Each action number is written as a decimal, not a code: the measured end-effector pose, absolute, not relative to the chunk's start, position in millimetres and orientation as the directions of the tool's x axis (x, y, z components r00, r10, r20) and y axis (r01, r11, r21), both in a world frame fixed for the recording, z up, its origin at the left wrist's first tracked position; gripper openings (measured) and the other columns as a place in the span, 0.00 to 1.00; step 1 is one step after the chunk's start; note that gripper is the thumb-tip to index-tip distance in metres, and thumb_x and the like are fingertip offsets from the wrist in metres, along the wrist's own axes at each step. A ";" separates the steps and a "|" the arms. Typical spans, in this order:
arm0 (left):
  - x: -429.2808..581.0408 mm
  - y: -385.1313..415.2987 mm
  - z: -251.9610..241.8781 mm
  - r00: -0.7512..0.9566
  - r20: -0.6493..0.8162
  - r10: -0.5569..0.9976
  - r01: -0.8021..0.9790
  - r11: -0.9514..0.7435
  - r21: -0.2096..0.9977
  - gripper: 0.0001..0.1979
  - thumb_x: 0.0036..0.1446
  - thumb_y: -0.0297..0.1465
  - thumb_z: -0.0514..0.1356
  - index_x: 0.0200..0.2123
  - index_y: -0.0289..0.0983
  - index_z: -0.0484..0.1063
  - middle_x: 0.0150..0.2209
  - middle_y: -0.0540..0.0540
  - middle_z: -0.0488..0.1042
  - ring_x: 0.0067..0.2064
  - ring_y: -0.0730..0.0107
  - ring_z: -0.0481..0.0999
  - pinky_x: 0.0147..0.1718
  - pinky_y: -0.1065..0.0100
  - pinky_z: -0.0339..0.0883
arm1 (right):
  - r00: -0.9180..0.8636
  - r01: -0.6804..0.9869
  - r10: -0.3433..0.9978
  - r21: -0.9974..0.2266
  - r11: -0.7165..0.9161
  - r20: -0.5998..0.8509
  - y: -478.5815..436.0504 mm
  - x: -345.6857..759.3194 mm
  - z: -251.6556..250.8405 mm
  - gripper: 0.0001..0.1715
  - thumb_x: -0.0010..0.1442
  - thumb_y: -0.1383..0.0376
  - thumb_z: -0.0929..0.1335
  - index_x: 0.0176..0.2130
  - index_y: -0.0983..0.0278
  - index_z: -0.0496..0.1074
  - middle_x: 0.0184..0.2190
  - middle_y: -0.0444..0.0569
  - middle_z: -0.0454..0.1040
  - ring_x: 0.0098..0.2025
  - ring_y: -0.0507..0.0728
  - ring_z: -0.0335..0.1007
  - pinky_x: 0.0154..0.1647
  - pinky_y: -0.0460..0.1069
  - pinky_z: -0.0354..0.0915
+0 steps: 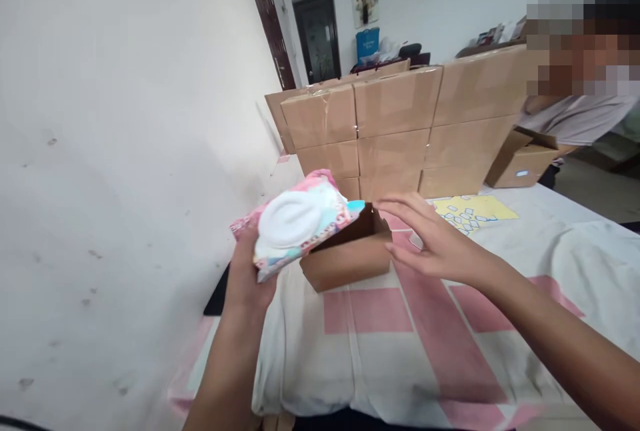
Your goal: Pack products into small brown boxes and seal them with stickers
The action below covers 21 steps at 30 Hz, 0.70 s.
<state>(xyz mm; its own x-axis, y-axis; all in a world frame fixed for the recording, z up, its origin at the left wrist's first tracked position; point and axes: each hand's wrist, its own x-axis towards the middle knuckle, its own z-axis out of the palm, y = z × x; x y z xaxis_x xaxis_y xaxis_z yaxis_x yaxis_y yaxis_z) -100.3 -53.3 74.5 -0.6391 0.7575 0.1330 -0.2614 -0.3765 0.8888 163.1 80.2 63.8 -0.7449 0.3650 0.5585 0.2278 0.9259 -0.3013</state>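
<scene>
My left hand [249,277] grips the near left end of a soft pack [320,211] with a white oval lid and a pink, blue and white wrapper. The pack is tilted, held above and partly in front of an open brown cardboard box [350,262]. At the box's right edge is my right hand [425,237], its fingers spread and nothing held in them. Its fingertips are near the box's rim; whether they touch it, I cannot tell. The pack hides part of the box's opening.
Stacked, taped cartons [395,104] stand behind the box on the cloth-covered table [370,364]. A yellow sheet with small labels [475,212] lies to the right. Beyond it, a person [575,117] is beside another open box [523,161]. A white wall [110,151] borders the left.
</scene>
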 end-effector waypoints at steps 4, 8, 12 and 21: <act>-69.7 -43.8 75.7 -0.573 0.246 0.782 -0.076 -0.349 0.934 0.23 0.53 0.41 0.70 0.49 0.39 0.72 0.42 0.46 0.79 0.45 0.61 0.80 0.43 0.64 0.75 | -0.810 0.080 0.089 -0.041 0.996 0.579 55.5 141.2 109.7 0.40 0.61 0.57 0.71 0.68 0.58 0.57 0.64 0.58 0.64 0.66 0.72 0.56 0.63 0.67 0.56; -60.2 -43.3 74.5 -0.518 0.221 0.826 -0.048 -0.286 0.957 0.22 0.54 0.42 0.69 0.48 0.40 0.71 0.40 0.48 0.77 0.41 0.65 0.79 0.39 0.66 0.73 | -0.860 0.074 0.036 0.055 0.996 0.509 54.4 118.8 123.6 0.35 0.59 0.59 0.72 0.62 0.65 0.64 0.54 0.61 0.70 0.55 0.68 0.64 0.53 0.62 0.63; -64.1 -40.4 69.9 -0.514 0.201 0.834 -0.027 -0.250 0.968 0.26 0.52 0.45 0.69 0.51 0.41 0.69 0.41 0.48 0.76 0.41 0.66 0.78 0.37 0.68 0.72 | -0.862 0.112 0.024 0.144 0.983 0.507 56.1 112.7 121.5 0.26 0.54 0.63 0.72 0.52 0.68 0.69 0.50 0.60 0.69 0.49 0.66 0.63 0.46 0.58 0.64; -69.1 -39.2 62.9 -0.423 0.141 0.895 -0.072 -0.188 0.979 0.25 0.58 0.51 0.62 0.50 0.41 0.69 0.44 0.46 0.77 0.42 0.63 0.79 0.36 0.67 0.74 | -0.902 0.153 0.154 -0.035 0.988 0.403 69.5 115.2 137.7 0.24 0.46 0.64 0.74 0.43 0.63 0.68 0.44 0.54 0.70 0.41 0.61 0.65 0.31 0.51 0.61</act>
